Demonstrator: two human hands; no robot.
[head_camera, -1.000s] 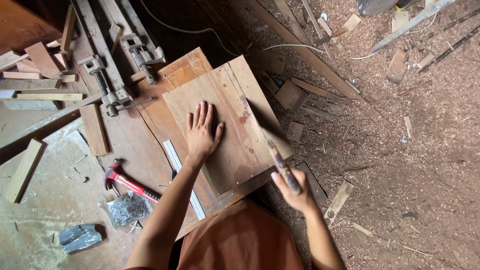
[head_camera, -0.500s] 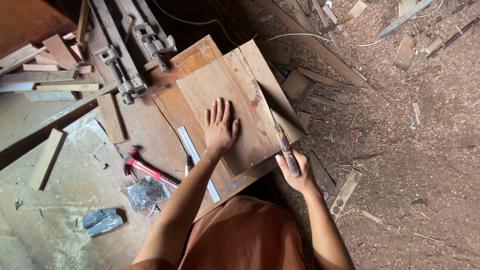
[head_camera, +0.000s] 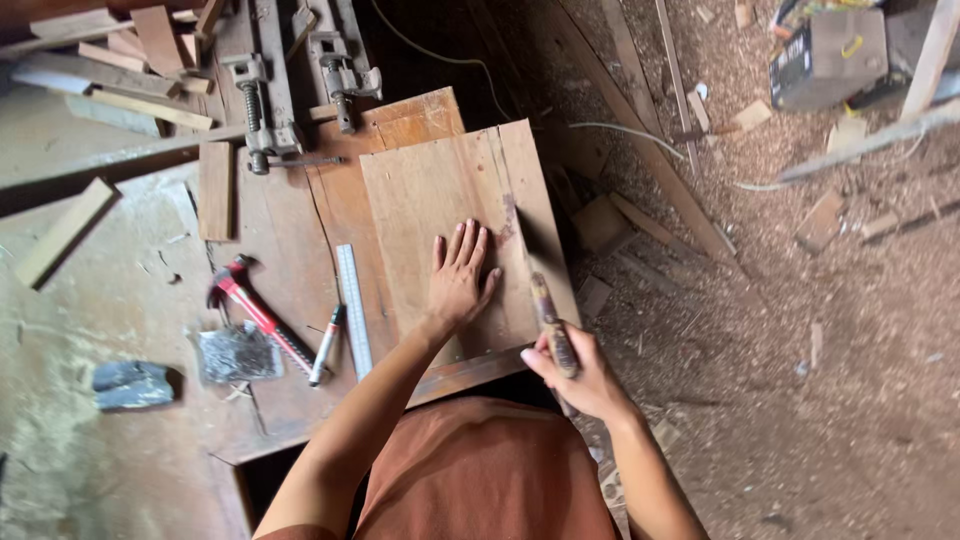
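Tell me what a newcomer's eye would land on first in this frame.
Most likely the left hand pressed flat on the wooden board at the centre of the bench, and the right hand gripping a dark-handled tool at the board's right edge. Next, the red-handled hammer lying left of the metal ruler, and the sawdust-strewn floor on the right.

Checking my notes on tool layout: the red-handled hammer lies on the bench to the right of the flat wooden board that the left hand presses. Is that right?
Not quite. The head view shows the red-handled hammer to the left of the flat wooden board, which the left hand does press.
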